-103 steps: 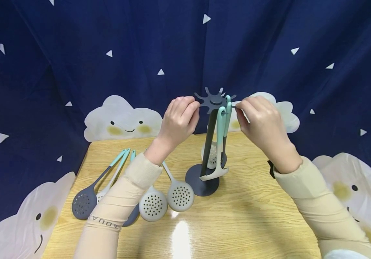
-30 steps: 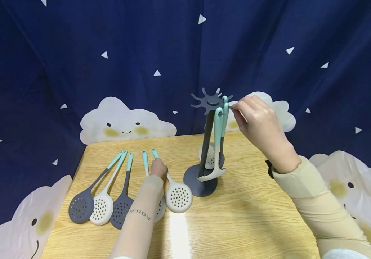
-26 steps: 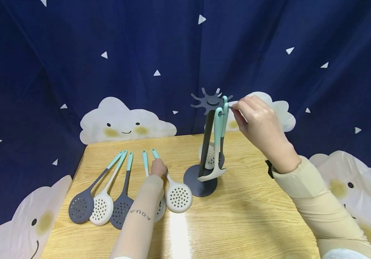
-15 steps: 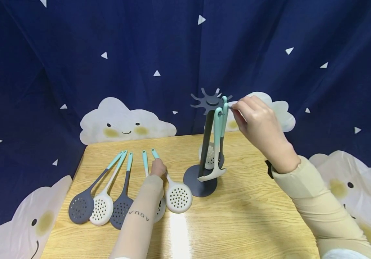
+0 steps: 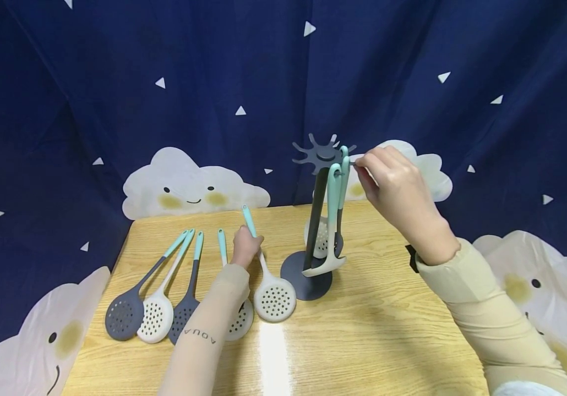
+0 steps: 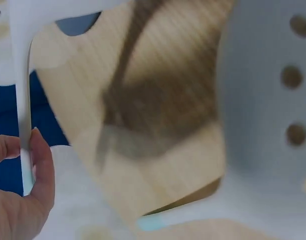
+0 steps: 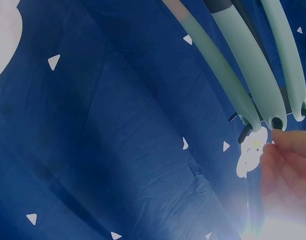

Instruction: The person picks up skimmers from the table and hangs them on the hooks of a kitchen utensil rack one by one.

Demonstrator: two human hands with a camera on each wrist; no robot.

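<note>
In the head view my left hand pinches the pale handle of a white skimmer with a mint tip, just left of the rack. The left wrist view shows thumb and fingers on either side of that handle. My right hand pinches the end of one hook on the dark utensil rack. A light ladle and two more mint-handled utensils hang on this side. In the right wrist view a middle handle hangs right by the fingertips, its hook through the hole.
Left on the wooden table lie a dark skimmer, a white skimmer, another dark skimmer and a white skimmer partly under my left forearm. A blue curtain with clouds stands behind.
My left hand went from the rack's left hooks down to the white skimmer, then shifted it slightly away from me and to the right. My right hand stays at the hook.
</note>
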